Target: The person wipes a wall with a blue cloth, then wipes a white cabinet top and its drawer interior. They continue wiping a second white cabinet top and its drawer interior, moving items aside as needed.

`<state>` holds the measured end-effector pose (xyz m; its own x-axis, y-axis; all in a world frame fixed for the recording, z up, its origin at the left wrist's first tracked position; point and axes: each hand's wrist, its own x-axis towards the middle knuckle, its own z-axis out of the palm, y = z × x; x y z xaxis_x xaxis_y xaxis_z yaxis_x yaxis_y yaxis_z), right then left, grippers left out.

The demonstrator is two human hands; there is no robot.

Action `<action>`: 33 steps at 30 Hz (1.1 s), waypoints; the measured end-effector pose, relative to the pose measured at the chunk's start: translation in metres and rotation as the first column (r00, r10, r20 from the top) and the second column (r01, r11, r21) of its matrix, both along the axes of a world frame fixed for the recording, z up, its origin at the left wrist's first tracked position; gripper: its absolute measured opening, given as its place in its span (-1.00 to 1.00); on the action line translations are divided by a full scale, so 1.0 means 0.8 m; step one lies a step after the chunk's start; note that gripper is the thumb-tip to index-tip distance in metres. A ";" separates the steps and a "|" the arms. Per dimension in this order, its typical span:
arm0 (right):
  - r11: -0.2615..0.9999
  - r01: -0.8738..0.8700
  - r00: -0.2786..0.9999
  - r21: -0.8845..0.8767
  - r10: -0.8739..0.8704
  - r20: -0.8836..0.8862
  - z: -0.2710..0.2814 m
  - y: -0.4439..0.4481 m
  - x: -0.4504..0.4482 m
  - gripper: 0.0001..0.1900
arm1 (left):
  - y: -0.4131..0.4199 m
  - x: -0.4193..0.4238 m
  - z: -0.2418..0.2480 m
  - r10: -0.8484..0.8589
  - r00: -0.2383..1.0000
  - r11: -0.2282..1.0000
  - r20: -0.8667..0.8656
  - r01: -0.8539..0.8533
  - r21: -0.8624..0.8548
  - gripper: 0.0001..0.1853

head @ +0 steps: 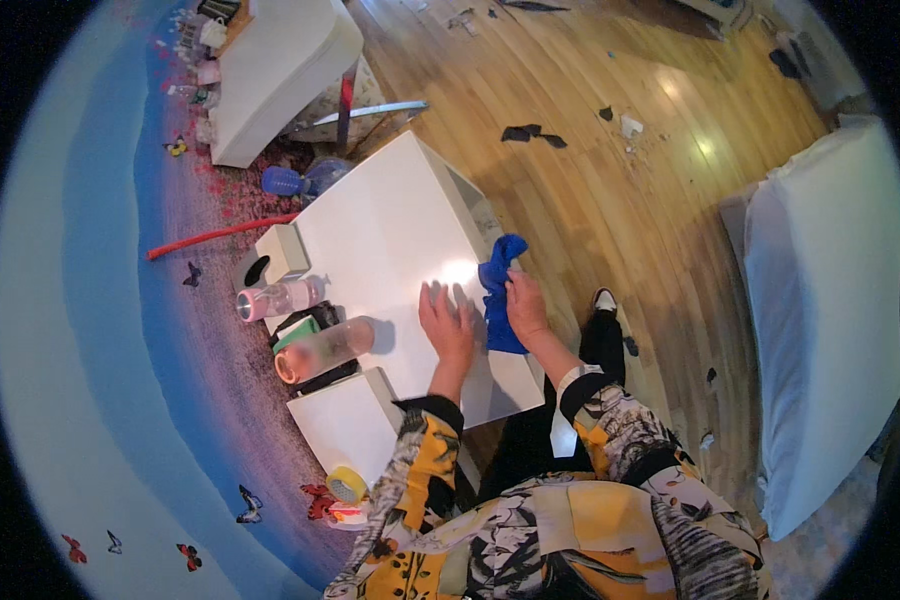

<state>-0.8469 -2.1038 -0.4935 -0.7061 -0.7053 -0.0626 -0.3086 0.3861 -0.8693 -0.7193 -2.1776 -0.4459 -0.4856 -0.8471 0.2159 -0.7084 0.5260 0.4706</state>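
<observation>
A blue cloth lies bunched along the edge of a white cabinet top, partly hanging over its side. My right hand has its fingers closed on the cloth near its upper middle. To the left, my left hand is palm down at the cabinet top with its fingers spread, holding nothing. A clear bottle with a pink cap and a clear tumbler stand on the cabinet's far-left side, near a small green-and-white box. What lies beneath the right palm is hidden.
A white box and a yellow tape roll sit left of my left arm. Behind the cabinet are a large clear-blue water jug and a red rod. Black scraps litter the wooden floor; a white-covered bed borders the right.
</observation>
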 end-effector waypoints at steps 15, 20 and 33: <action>0.964 -0.130 0.815 0.231 -0.029 0.579 -0.095 -0.013 0.001 -0.52 | -0.074 -0.109 -0.016 0.006 0.981 0.996 0.192 0.012 -0.092 -0.37; 0.917 -0.223 0.750 0.330 -0.055 0.659 -0.122 -0.037 -0.009 -0.48 | -0.073 -0.106 -0.013 0.003 0.980 0.997 0.198 0.012 -0.072 -0.38; 0.910 -0.067 0.827 0.410 -0.179 0.533 -0.144 0.011 -0.094 -0.50 | -0.073 -0.100 -0.012 0.003 0.984 0.998 0.176 0.006 -0.055 -0.44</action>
